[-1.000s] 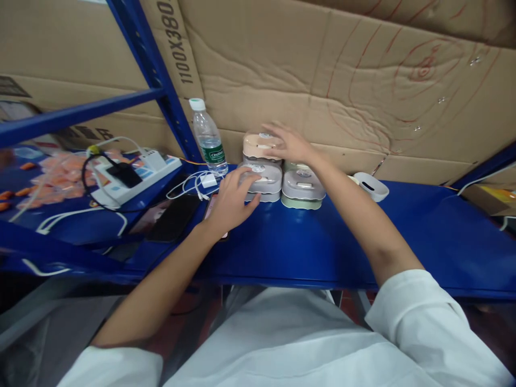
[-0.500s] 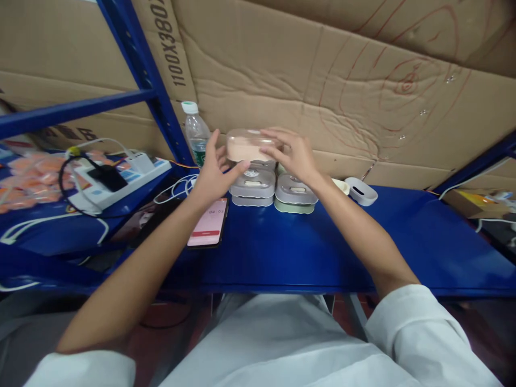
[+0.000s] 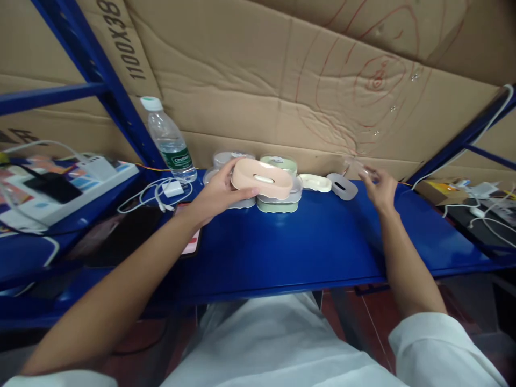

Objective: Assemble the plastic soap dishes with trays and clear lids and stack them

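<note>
My left hand grips a peach soap box base by its left end, tilted above the stacks so its slotted inside shows. Out to the right, my right hand pinches a clear plastic lid that is hard to see against the cardboard. Behind and below the peach base stand stacked soap boxes with clear lids, among them a green one; the left stack is partly hidden. A cream base and a grey base without lids lie to their right.
A water bottle stands at the back left beside a white cable and charger. A phone lies partly under my left forearm. Further left is a power strip. Cardboard walls the back of the blue shelf.
The peach soap box has come off the stack and its clear lid is off. My left hand has taken the base; my right hand has carried the lid right. The view has shifted right.
</note>
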### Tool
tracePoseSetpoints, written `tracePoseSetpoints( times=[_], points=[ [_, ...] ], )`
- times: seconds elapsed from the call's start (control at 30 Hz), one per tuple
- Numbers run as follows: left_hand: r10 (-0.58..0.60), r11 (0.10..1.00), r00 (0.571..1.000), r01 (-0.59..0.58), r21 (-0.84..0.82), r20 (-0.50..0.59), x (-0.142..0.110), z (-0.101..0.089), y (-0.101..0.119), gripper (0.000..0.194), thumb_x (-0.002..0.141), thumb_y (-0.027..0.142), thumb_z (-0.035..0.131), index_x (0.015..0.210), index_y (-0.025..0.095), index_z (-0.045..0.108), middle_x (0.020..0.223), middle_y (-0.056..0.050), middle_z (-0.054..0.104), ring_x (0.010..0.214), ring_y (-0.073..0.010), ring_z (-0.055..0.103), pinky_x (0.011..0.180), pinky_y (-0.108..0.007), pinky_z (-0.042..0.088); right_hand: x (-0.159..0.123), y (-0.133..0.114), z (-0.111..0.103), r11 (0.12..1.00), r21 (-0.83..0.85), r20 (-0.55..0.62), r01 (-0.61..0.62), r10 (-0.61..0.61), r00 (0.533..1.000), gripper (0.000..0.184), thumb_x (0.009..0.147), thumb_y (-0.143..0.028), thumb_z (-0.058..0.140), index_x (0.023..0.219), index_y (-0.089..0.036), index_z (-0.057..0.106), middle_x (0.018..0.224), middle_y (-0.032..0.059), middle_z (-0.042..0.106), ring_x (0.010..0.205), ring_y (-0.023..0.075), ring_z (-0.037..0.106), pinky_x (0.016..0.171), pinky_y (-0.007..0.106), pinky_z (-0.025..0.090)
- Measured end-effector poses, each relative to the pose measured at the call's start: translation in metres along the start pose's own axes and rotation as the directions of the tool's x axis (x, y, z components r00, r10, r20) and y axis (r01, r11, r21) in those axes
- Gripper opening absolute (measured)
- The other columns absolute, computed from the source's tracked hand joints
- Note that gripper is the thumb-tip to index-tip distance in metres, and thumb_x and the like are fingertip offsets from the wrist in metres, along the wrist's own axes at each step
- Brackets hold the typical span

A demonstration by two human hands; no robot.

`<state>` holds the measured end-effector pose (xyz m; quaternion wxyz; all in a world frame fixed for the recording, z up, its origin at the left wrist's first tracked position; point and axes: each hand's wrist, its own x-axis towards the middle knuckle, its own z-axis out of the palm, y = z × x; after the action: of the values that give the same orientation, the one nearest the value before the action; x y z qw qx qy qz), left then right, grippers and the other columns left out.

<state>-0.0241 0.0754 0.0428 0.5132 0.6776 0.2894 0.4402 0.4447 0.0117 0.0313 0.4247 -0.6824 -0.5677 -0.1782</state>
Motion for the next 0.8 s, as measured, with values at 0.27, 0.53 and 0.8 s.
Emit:
tracePoseSetpoints(
  times=[0.27,0.53,0.8],
  points=[
    [0.097,0.995,0.995,-0.097,0.021,-0.002,-0.004,-0.003,-0.004,0.094,0.073,0.043,0.094,0.154,0.029,0.048,0.162,-0.01,0.053,0.152,-0.0365,0.049,0.127,-0.055,0.044,-0.009,0.017,0.039,0.997,0.002,0.265,0.076,-0.073,0.962,0.049,0.095,-0.06,0.069,0.114,-0.016,0.079,0.122,0.0188,0.08,0.119,0.037,0.075,0.109,0.054,0.057],
    [0.157,0.987,0.984,-0.154,-0.045,0.089,-0.015,0.018,-0.009,0.102,0.072,0.044,0.096,0.158,0.03,0.043,0.167,-0.013,0.046,0.152,-0.04,0.046,0.121,-0.058,0.049,-0.033,-0.095,0.021,0.931,0.185,0.144,0.314,-0.341,0.929,0.055,0.111,-0.058,0.04,0.148,-0.024,0.063,0.149,0.0137,0.068,0.14,0.0335,0.062,0.119,0.055,0.048],
    [0.072,0.997,0.983,-0.065,-0.046,0.171,-0.028,0.031,-0.013,0.105,0.077,0.046,0.094,0.165,0.026,0.04,0.168,-0.014,0.047,0.155,-0.042,0.045,0.125,-0.059,0.043,-0.093,-0.191,0.033,0.631,0.424,0.142,0.65,-0.755,0.64,0.06,0.112,-0.04,0.05,0.169,-0.026,0.037,0.152,0.013,0.067,0.143,0.0313,0.061,0.127,0.059,0.034]
  ],
)
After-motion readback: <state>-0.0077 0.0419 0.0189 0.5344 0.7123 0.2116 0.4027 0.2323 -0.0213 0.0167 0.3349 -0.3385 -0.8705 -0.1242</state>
